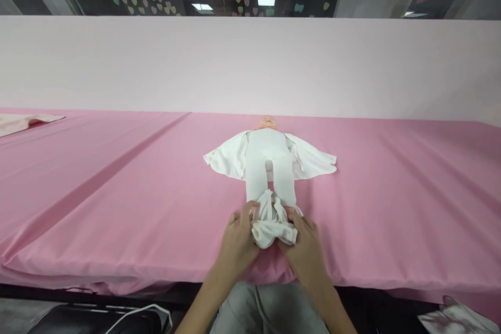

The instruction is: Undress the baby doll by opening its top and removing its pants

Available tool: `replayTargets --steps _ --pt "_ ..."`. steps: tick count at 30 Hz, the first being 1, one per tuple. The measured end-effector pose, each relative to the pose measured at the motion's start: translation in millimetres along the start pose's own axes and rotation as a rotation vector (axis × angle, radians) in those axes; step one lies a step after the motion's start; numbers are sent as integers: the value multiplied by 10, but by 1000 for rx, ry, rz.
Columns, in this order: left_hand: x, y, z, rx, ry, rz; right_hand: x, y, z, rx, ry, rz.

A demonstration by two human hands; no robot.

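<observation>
A baby doll point(269, 148) lies on its back with its head away from me. Its torso and legs are white, and a white top point(230, 159) spreads out under it on both sides. Around the doll's lower legs is a bunched white garment point(272, 229), which looks like small trousers. My left hand point(239, 237) is closed on the left side of this garment. At its right side, my right hand point(304, 242) grips the cloth between thumb and fingers. The doll's feet are mostly hidden by the cloth and my fingers.
A pink sheet point(129, 209) covers the wide table, with long creases. A low white wall point(250, 68) runs along the back. Pale folded cloth point(25, 122) lies at the far left. Below the front edge are a white cable point(144, 309) and a crumpled printed bag point(457, 318).
</observation>
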State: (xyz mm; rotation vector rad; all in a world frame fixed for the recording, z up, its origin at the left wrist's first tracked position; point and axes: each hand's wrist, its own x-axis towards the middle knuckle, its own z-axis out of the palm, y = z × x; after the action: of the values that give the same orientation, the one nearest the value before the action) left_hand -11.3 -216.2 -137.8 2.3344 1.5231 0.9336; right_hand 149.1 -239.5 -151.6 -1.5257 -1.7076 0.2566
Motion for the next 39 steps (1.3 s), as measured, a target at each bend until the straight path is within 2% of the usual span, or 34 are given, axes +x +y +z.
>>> replayTargets --steps 4,8,15,17,22,24,27,29,31,34,37,39 --pt "-38 41 -16 13 83 46 -84 -9 71 -80 141 -124" --pt "-109 58 -14 -15 150 116 -95 -51 33 -61 183 -198" --pt "-155 80 -38 -128 317 146 -178 -46 28 -32 250 -247" --pt "-161 83 -38 -166 353 120 -205 -31 28 3 241 -276" --pt "-199 87 14 -375 340 -74 -205 -55 19 -9 199 -317" --pt "-216 82 32 -408 346 -60 -198 -72 4 3 165 -303" --pt "-248 82 18 -363 360 75 -221 -87 -65 59 38 -230" --pt "-281 103 -33 -320 306 156 -264 -90 -145 104 -86 -193" --pt "-321 139 -119 -338 183 176 -312 -85 -237 125 -199 -200" --pt "-395 182 -304 -367 -15 189 -363 -57 -368 90 -314 -267" --pt "-517 153 -507 -403 -153 214 -440 -31 -478 106 -443 -390" --pt "-654 94 -610 -395 -210 188 -564 -42 -545 130 -431 -366"
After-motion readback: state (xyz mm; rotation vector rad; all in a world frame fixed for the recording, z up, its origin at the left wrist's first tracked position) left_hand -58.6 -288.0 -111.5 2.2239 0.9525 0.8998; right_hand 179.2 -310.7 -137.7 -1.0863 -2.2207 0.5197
